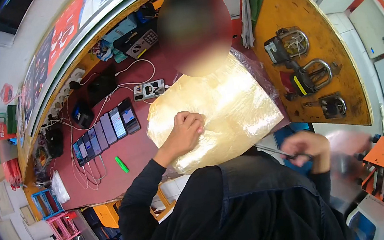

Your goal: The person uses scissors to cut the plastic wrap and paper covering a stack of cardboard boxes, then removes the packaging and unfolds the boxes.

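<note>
Head view: hands (pixel 186 131) (pixel 309 147) on gold wrapping (pixel 220 97) and scissors (pixel 269 149), folder label (pixel 233 4) perhaps “Gema”.

Bright light left glare on the sheet (pixel 221 104); the right grip (pixel 308 147) and an oval patch (pixel 194 27) were blurred; the scene curved toward black edges.

And here it is, a broad, glossy, pale-gold package with a creased, film-like surface (pixel 228 103), lying across the near right part of the maroon tabletop (pixel 140 148), bright glare streaking its wrinkles! Just beyond its near right edge, the long, slender, dark metal scissors (pixel 281 152), held slantwise, tips to the left, blades looking nearly together, handles blurred!
</note>
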Demonstrator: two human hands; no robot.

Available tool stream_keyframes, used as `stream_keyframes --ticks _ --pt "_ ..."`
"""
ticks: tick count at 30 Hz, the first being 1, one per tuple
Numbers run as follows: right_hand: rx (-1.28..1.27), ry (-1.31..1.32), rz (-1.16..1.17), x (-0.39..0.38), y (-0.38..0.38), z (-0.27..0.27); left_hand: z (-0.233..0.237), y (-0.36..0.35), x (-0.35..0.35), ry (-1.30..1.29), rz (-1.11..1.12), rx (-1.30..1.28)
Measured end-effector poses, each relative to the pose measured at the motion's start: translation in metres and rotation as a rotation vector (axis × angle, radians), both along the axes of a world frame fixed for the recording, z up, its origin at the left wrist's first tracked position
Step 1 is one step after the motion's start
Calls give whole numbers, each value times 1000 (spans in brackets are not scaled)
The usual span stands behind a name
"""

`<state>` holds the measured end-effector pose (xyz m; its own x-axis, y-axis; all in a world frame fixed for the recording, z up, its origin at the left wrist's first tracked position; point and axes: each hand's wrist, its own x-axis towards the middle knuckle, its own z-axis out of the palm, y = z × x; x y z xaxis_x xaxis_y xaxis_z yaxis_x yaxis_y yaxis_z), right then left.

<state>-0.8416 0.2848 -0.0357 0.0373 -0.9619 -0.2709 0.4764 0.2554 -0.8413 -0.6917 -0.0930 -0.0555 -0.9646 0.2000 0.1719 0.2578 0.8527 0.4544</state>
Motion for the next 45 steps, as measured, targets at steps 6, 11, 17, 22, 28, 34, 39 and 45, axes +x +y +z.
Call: stream_keyframes --ticks 6,11,17,22,28,34,39,45 --pt "762 212 -864 69 236 -52 -9 -2 -1 93 -24 63" --pt "1426 1372 -1009 55 284 -173 -12 10 4 228 67 13" --pt "1248 1439 -1003 27 181 -61 -11 21 -1 139 122 -312" --pt "131 1075 -671 64 -42 54 10 26 -8 81 169 -425" --pt "-381 1490 -585 79 -195 -25 7 7 8 187 -60 -375" --pt "-457 1565 -378 73 -187 -21 37 -22 54 77 -256 -200" --pt "-575 1800 -307 66 -163 -40 34 -57 125 138 -116 -110" --pt "-549 1806 -294 68 -159 -23 -26 -94 246 -128 369 56"
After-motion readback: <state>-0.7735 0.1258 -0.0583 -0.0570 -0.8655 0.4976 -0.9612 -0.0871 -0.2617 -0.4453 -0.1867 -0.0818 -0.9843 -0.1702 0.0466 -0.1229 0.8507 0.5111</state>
